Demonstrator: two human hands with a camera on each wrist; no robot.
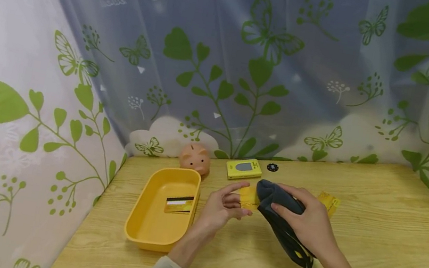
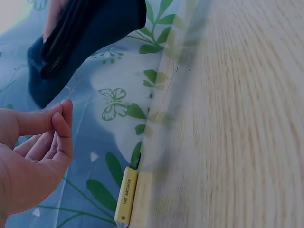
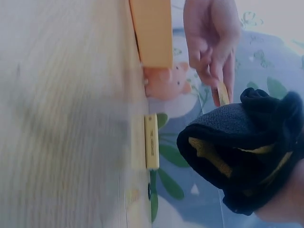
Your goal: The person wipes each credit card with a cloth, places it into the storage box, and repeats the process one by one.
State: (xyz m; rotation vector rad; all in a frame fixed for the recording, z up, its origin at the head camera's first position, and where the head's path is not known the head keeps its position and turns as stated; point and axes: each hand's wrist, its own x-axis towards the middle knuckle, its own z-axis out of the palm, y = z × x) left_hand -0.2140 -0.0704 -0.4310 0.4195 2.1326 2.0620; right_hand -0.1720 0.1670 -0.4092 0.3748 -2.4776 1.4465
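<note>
My left hand (image 1: 219,204) pinches a yellow card (image 1: 248,197) by its edge, between thumb and fingers. In the left wrist view the card is nearly edge-on and hard to see. My right hand (image 1: 309,218) grips a dark fabric pouch (image 1: 282,225), tilted above the table, with a strap hanging from its lower end. The right wrist view shows the pouch's opening with a yellow interior (image 3: 209,156). The card's inner end sits at the pouch's upper left edge in the head view. Another gold card (image 1: 329,203) shows behind my right hand, partly hidden by it.
Left of my hands stands a yellow tray (image 1: 150,228) with bank-type cards (image 1: 179,205) inside. Behind are a pink piggy bank (image 1: 194,159), a yellow box (image 1: 244,169) and a small black disc (image 1: 272,167). A patterned curtain (image 1: 219,58) borders the wooden table (image 1: 393,242).
</note>
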